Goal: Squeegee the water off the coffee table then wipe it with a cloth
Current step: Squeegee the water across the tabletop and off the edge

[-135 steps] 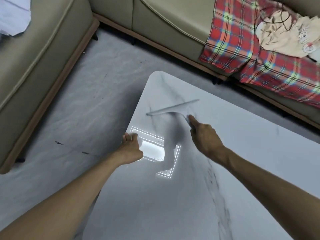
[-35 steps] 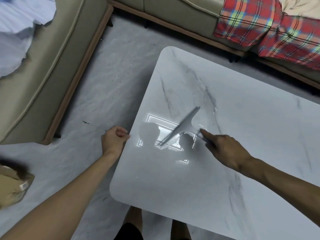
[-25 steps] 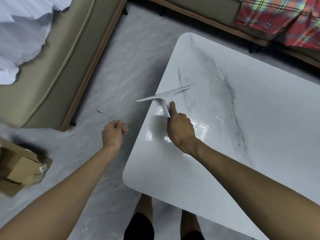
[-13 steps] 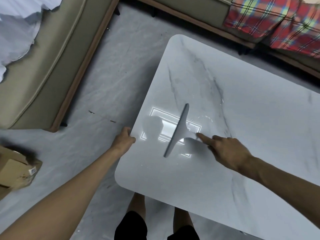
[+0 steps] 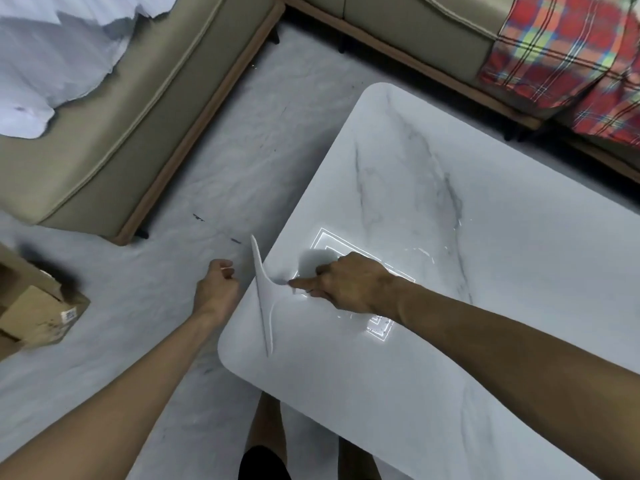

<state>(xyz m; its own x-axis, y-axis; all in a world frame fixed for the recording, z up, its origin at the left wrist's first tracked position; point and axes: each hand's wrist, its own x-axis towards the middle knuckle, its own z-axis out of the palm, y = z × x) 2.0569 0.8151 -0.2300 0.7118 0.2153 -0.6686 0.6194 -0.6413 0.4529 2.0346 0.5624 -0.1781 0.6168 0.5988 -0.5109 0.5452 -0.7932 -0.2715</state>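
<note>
A white marble coffee table fills the right half of the head view, with wet streaks and droplets near a bright light reflection. My right hand is shut on the handle of a pale grey squeegee. Its blade lies along the table's left edge, and its far tip sticks out past the edge. My left hand hangs over the floor just left of the table edge, fingers curled, holding nothing. No cloth for wiping shows on the table.
A beige sofa stands at the left with white fabric on it. A second sofa at the back carries a red plaid blanket. A cardboard box sits on the floor at left. My legs are below the table's near edge.
My right hand has swept the squeegee left from the table's middle to its left edge. My left hand has come off the table edge and now hangs beside it.
</note>
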